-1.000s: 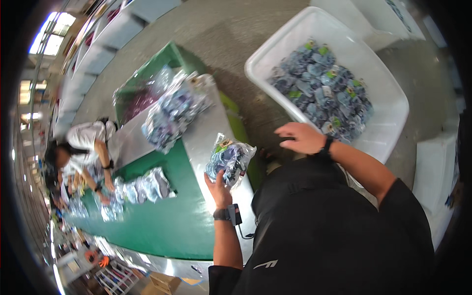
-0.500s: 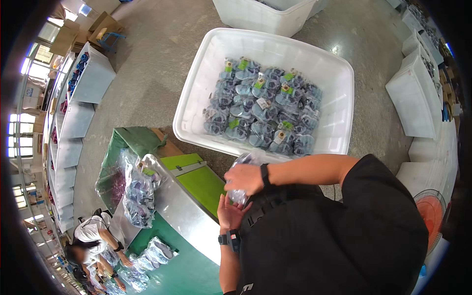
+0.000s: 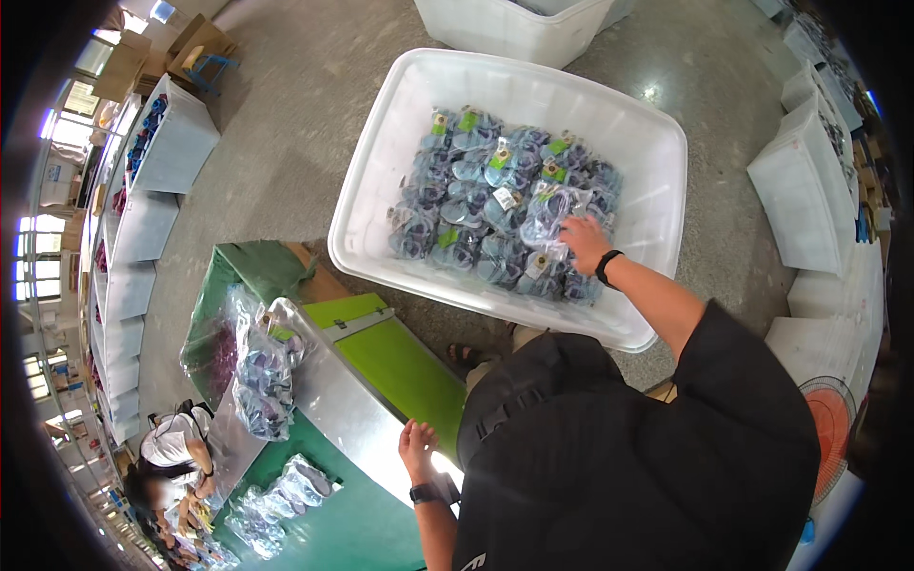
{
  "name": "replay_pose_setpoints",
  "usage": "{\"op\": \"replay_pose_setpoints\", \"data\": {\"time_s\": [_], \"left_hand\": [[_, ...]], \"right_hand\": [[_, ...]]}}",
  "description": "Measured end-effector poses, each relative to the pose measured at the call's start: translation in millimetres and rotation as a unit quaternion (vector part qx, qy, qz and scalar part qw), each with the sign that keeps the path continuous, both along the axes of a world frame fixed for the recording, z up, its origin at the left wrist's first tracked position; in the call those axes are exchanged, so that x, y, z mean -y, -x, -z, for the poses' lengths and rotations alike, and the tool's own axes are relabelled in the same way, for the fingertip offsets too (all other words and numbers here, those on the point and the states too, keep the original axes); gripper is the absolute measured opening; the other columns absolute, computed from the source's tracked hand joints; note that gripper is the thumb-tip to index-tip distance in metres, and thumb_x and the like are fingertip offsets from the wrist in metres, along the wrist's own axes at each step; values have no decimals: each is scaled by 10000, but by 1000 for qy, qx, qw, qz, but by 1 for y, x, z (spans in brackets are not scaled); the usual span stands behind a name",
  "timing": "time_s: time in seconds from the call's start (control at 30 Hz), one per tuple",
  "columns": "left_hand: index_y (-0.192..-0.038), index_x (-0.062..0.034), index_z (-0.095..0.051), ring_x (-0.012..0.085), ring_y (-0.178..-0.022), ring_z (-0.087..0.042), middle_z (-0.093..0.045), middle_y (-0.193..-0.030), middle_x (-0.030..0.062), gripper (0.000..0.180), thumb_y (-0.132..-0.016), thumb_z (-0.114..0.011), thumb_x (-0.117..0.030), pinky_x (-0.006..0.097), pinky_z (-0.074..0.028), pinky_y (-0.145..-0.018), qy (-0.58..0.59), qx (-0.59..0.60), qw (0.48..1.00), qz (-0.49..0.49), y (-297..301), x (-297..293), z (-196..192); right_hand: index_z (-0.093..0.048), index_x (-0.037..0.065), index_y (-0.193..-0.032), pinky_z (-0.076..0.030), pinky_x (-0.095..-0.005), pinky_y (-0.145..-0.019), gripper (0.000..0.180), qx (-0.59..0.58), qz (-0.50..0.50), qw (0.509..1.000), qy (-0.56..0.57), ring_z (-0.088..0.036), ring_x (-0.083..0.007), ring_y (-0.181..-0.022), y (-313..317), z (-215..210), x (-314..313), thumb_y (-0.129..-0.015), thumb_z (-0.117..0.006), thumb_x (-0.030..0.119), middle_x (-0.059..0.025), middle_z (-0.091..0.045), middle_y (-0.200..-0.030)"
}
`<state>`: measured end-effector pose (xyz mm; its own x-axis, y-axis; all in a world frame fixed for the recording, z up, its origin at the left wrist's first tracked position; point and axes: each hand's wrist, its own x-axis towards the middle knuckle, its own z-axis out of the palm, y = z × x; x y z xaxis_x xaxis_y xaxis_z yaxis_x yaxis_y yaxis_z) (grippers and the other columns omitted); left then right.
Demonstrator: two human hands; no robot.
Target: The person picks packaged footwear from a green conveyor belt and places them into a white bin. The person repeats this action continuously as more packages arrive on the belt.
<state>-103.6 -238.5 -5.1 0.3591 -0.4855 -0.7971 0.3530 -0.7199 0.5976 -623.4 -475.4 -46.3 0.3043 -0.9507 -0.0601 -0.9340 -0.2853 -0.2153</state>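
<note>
In the large white bin, my right hand (image 3: 587,244) has its fingers on the near right edge of a clear-bagged pair of shoes (image 3: 550,215). This pack lies over the rows of similar bagged blue-grey shoes (image 3: 466,205), several of them with green tags. The bin (image 3: 381,157) stands in front of me. Nearer my body, my left hand (image 3: 417,449) hovers by the edge of the metal-sided conveyor (image 3: 347,395), holding nothing, its fingers loosely bent and apart.
Bagged shoes (image 3: 263,385) are heaped at the conveyor's end beside a green sack (image 3: 224,285); more bags (image 3: 286,500) lie on the green belt (image 3: 333,533). A co-worker (image 3: 176,443) bends over it at lower left. White bins line both sides; a fan (image 3: 826,428) stands right.
My right hand has carried the bagged shoes from in front of my body out over the bin and onto the pile. My left hand has come away from the bag and drawn back left.
</note>
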Motion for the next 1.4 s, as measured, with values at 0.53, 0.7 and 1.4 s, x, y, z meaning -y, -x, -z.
{"op": "replay_pose_setpoints", "data": {"time_s": [0.53,0.7,1.4], "left_hand": [[-1361,-28,-479,333,-1050,-638,-601,-1217,189,489,-957,-638,-255,457,-567,-804,-50,16,998,-46,-97,-92,46],[-1355,19,-481,246,-969,-656,-648,-1095,156,512,-924,-657,-195,382,-565,-783,2,85,995,-50,-148,-93,43],[-1209,89,-541,259,-833,-647,-650,-1032,161,654,-746,-820,-280,366,-529,-578,-96,281,940,-170,-463,-144,119]], "right_hand": [[-701,79,-976,-540,-397,-792,395,155,173,901,-365,-688,-283,-904,-43,84,-93,-673,-824,302,-104,-719,-923],[-703,29,-999,-537,-387,-764,396,187,96,925,-316,-670,-260,-859,-55,85,-81,-691,-783,264,-125,-703,-908],[-619,-30,-1083,-543,-307,-761,330,170,115,910,-361,-663,-160,-824,-199,-50,-93,-819,-716,142,-95,-676,-898]]}}
